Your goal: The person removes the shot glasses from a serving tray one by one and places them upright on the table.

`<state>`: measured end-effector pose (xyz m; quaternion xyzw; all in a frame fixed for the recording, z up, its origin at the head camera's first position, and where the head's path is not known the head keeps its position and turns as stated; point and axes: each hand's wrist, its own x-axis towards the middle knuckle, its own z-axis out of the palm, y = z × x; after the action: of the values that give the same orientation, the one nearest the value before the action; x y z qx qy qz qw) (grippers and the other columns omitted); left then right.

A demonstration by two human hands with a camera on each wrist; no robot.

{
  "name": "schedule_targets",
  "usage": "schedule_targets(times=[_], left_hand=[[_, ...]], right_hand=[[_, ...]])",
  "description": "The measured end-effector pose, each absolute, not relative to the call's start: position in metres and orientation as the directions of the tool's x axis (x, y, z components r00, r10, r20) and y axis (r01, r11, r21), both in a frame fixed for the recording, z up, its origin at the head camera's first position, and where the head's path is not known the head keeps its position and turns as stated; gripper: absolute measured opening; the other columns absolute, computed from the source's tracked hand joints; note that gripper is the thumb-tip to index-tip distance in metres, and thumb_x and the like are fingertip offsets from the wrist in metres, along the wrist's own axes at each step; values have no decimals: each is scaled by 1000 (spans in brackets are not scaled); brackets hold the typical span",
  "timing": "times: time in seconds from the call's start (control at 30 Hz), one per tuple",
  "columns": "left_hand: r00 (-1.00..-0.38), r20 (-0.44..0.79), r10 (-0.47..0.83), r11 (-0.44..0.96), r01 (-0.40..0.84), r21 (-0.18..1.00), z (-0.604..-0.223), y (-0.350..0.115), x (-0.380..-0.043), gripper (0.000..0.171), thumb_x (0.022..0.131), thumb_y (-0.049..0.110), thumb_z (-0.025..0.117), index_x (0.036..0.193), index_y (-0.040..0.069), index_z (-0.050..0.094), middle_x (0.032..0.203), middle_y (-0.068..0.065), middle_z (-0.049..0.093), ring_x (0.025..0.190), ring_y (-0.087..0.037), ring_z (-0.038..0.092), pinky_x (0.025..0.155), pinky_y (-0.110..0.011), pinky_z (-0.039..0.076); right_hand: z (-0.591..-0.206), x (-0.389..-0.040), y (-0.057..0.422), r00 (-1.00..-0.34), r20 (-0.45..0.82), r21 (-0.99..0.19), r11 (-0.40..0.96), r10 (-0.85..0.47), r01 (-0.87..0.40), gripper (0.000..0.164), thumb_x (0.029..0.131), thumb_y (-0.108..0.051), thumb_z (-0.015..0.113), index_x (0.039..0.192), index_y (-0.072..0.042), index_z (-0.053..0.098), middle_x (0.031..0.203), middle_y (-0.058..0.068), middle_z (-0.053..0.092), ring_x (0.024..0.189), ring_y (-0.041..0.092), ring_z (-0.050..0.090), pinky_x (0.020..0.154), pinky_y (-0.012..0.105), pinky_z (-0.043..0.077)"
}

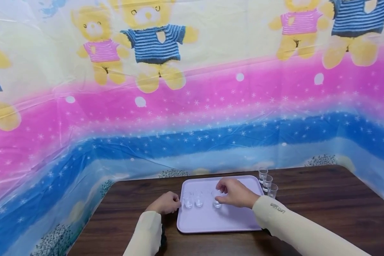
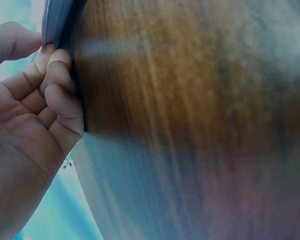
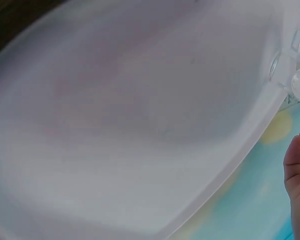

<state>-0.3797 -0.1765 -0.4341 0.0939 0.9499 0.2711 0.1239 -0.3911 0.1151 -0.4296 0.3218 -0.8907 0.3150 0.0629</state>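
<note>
Three glasses [image 1: 198, 200] stand on the tray [image 1: 230, 220], three just right of it – perhaps half done – while left hand [image 1: 166, 203] pinches its left edge and right hand [image 1: 238, 193] curves at one glass, gripping or not I cannot tell.

- looks like a sheeted-off corner; cannot tell whether home or studio
- hung with a glossy pink, blue and cream sheet [image 1: 211, 89] printed with bears
- furnished with a dark brown wood-grain table [image 1: 323, 199]

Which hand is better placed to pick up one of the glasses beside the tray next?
Probably the right hand: it is over the tray, nearer the three glasses standing just off the right edge. The left hand pinches the tray's opposite edge.
</note>
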Motion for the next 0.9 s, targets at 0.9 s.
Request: schedule_targets(times=[0.9], left_hand=[[-952,-152,265,831,145,537,-433,-175,-380,15,88,14,56,74,8,60,65,-3,56,57,-16,49,52,-29,40]], right_hand=[[-406,-373,219,-831,324,-450,700,-451,-555,26,77,-21,77,95,-8,63,82,-3,57,74,14,54,66,28,47]])
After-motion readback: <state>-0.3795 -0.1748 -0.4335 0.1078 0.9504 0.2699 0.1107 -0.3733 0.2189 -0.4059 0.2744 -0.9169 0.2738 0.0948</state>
